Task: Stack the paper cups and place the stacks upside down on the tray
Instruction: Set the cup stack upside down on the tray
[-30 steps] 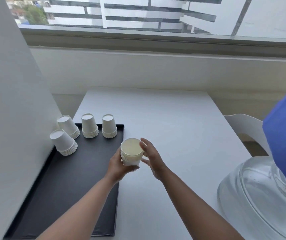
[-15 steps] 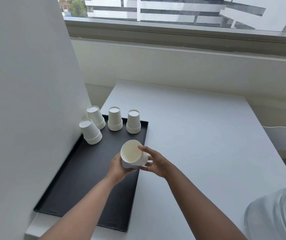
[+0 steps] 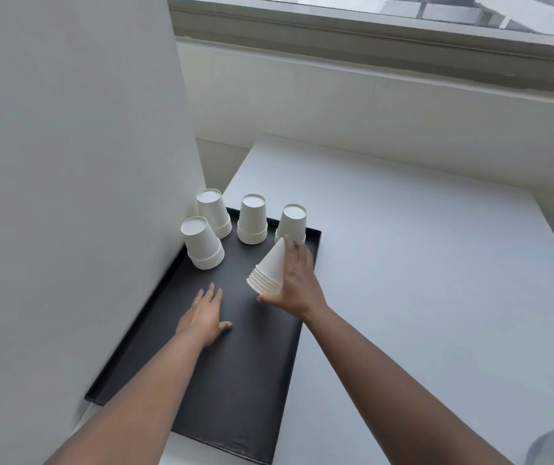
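Flipped now, the cup stack tilts over the tray in the right hand's grip; left hand has released, flat.

Held stack: white paper cups, nested, tilted with rims down-left and base up-right, above the tray, gripped by the right hand.
Placed stacks: four, white, upside down at the tray's far end: far-left stack, near-left stack, middle stack, right stack partly hidden behind the held stack.
Tray: black, rectangular, shallow-rimmed, lay flat on the white table.
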Demonstrator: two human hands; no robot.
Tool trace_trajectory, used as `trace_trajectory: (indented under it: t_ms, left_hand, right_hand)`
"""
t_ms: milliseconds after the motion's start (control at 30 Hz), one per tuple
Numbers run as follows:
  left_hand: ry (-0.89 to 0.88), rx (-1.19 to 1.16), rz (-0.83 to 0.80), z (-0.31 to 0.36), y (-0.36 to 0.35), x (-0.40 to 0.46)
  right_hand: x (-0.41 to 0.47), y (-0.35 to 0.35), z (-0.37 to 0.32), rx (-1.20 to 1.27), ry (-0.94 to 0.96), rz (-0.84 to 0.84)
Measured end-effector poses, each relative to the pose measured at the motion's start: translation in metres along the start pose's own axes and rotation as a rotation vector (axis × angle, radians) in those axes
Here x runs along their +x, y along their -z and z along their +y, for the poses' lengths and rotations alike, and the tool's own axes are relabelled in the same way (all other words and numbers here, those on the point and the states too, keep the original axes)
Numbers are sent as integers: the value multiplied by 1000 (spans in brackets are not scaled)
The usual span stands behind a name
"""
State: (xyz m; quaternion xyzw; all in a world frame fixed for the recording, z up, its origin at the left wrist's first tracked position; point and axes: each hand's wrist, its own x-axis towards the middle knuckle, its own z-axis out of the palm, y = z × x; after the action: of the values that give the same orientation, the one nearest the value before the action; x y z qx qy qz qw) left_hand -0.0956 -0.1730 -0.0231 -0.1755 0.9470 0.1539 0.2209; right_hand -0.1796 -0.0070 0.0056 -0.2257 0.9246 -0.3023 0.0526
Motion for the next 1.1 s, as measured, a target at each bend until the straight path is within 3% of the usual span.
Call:
trace_trajectory:
  t_ms: [200, 300, 433, 667, 867, 967, 1100]
  left_hand:
    - [-30, 81, -27, -2, 10, 13]
    - [-39, 82, -45, -3, 12, 17]
    - [-57, 60, -43, -5, 11, 19]
    - [-70, 51, -73, -7, 13, 23]
    - [-78, 73, -107, -7, 18, 26]
    - [-75, 79, -117, -4, 17, 27]
    - [-72, 92, -121, -4, 17, 29]
  right_hand:
    - [16, -23, -7, -282, 271, -11]
    - [21, -32, -9, -371, 368, 80]
    - [30, -40, -11, -476, 452, 201]
    - [50, -40, -20, -581, 480, 250]
    - [64, -30, -33, -562, 372, 106]
    - [67, -31, -28, -495, 371, -45]
    - [69, -33, -24, -467, 347, -64]
